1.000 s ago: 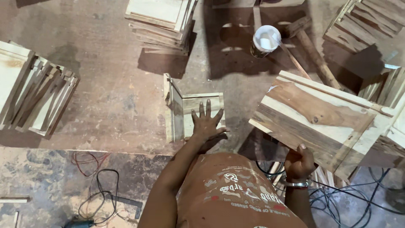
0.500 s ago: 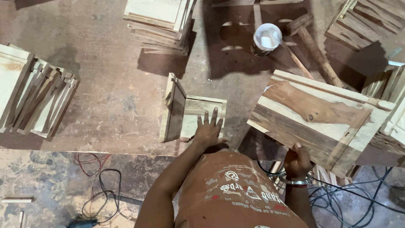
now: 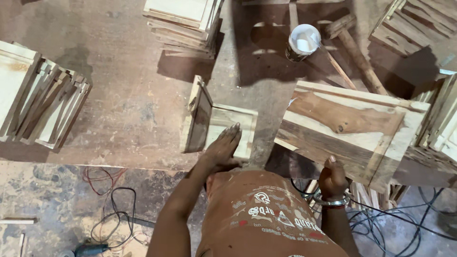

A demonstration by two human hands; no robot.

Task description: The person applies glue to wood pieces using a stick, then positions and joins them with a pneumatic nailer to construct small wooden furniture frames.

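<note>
**Panel gripped, small frame under the palm**

The right hand [image 3: 332,178] is clamped on the near edge of the large wooden panel [image 3: 350,131], at four o'clock on the workbench [image 3: 128,109]. The left hand [image 3: 221,151], fingers spread flat, presses the small wooden frame [image 3: 228,131] at centre. By my reading, neither piece is yet joined; the glue pot [image 3: 303,42] stands untouched at one o'clock.

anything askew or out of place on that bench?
The large wooden panel sits rotated and overhangs the bench edge, steadied by the right hand. By the left hand, one small frame stands on edge against a flat one. No spill visible from the white cup.
</note>
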